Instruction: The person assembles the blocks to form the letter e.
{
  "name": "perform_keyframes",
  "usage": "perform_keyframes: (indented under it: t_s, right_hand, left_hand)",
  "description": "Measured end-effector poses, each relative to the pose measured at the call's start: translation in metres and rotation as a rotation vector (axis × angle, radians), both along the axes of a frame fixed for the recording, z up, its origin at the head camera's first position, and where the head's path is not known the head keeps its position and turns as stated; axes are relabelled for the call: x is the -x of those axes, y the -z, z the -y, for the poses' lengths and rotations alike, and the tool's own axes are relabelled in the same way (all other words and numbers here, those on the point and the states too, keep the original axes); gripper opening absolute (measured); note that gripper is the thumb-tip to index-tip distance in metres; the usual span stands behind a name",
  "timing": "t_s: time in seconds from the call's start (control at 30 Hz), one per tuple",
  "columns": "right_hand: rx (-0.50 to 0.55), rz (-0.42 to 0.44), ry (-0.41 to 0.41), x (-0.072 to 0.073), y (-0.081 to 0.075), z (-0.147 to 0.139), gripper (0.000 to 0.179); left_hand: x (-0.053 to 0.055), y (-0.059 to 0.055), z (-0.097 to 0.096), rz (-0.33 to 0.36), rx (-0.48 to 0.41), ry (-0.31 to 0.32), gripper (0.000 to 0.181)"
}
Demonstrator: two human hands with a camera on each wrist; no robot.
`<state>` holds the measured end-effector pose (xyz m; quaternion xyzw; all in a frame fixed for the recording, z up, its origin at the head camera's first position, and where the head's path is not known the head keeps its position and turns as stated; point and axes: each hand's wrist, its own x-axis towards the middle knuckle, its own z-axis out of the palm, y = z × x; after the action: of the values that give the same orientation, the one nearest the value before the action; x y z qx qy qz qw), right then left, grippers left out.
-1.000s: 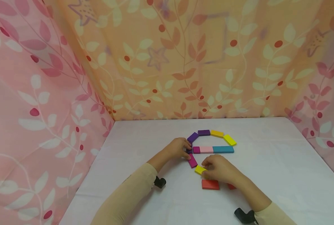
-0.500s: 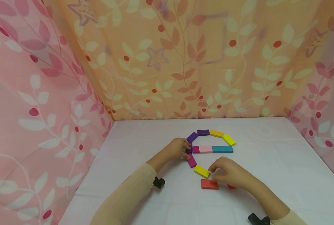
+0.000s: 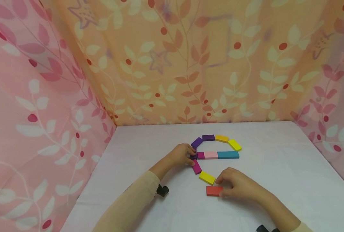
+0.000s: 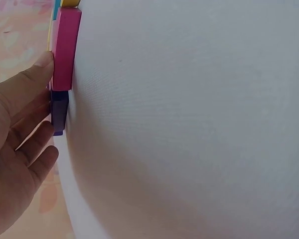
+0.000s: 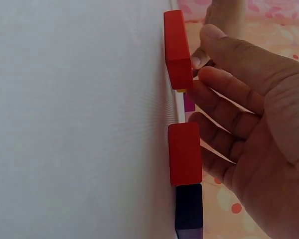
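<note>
In the head view my left hand (image 3: 181,154) rests at the left side of a curve of flat coloured blocks. Its thumb touches a magenta block (image 4: 66,50) and its fingers lie along a dark purple block (image 4: 59,112), partly covered. My right hand (image 3: 237,183) is at the right end of a red block (image 3: 213,191), thumb and forefinger apart around that end, fingers loosely bent. Just above that block lies a yellow block (image 3: 207,178), continuing the curve from the magenta one. The right wrist view shows a second red block (image 5: 185,154) beside the fingers, hidden in the head view.
Purple (image 3: 208,138), orange-yellow (image 3: 221,139) and bright yellow (image 3: 234,145) blocks form the upper arc. Inside it runs a straight row with a pink block (image 3: 210,155) and a blue block (image 3: 228,155). Patterned cloth (image 3: 172,64) stands behind the white table (image 3: 143,138).
My right hand has let go of the yellow block and moved right and down to the red block. The yellow block now shows whole. My left hand stays in place.
</note>
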<state>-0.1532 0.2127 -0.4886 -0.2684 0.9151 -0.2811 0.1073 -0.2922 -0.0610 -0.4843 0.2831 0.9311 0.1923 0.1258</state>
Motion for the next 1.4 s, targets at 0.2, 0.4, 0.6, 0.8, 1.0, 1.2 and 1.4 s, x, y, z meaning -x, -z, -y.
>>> perform_keyframes:
  t_s: [0.2,0.4,0.6,0.8,1.0,1.2,1.4]
  right_hand:
    - [0.002,0.015,-0.02,-0.003,0.005,0.001,0.025]
    - [-0.022,0.033,-0.024,-0.003,0.006,0.004,0.03]
    - [-0.047,-0.003,-0.034,-0.003,0.007,0.005,0.029]
    - [-0.057,-0.032,-0.041,-0.001,0.007,0.002,0.026]
    - [-0.019,-0.048,-0.023,-0.003,0.003,-0.006,0.024]
    - [-0.033,-0.019,0.003,-0.001,0.002,-0.012,0.025]
    - [-0.059,0.007,0.03,0.001,0.002,-0.019,0.026]
  left_hand:
    - [-0.002,0.001,0.001,0.016,-0.011,-0.008,0.046]
    - [-0.004,0.002,0.001,0.013,-0.017,-0.006,0.046]
    - [-0.004,0.002,0.001,0.022,-0.024,-0.016,0.046]
    - [-0.004,-0.002,0.001,0.014,-0.024,-0.006,0.046]
    - [-0.005,-0.005,0.001,0.009,-0.015,-0.011,0.046]
    - [-0.005,-0.002,0.002,0.024,-0.032,-0.027,0.045]
    - [-0.001,0.006,0.005,0.01,-0.053,-0.014,0.046]
